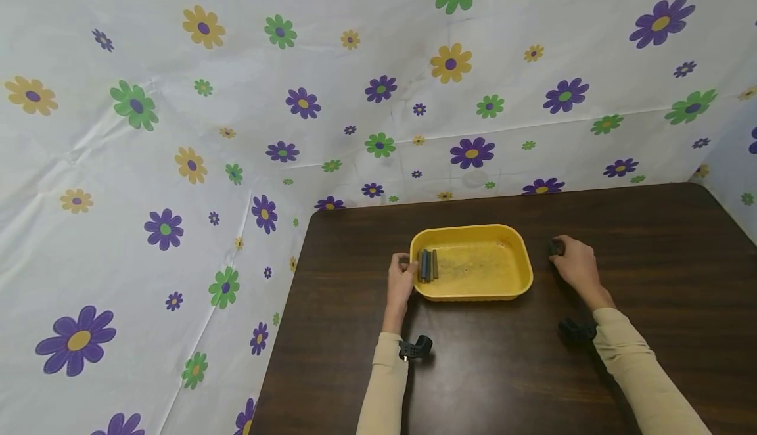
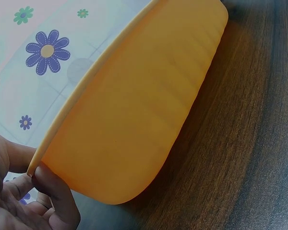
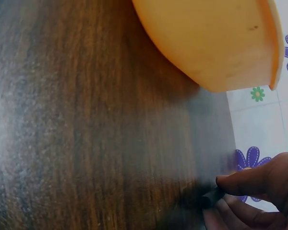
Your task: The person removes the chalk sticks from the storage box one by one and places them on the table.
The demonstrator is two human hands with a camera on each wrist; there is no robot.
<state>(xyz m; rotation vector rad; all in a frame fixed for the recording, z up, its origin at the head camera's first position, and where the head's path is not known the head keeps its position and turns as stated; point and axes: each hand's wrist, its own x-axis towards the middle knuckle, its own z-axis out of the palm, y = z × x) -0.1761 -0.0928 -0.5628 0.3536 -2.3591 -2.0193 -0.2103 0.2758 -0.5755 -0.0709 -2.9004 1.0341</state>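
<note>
Lower centre, the left hand (image 1: 400, 282) pinches the yellow tray (image 1: 473, 265), likely steadying it. Lower right, the right hand (image 1: 578, 267) pinches a dark stick (image 3: 211, 197).

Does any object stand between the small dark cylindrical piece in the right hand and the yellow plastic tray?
Nothing separate is visible between the dark piece in the right hand and the yellow tray, only brown tabletop. The tray's raised side wall would probably need clearing.

Walled far, left and right with white flower-printed sheeting (image 1: 367, 1); furnished with a dark wood-grain desk (image 1: 319, 330), faintly glossy near.
</note>
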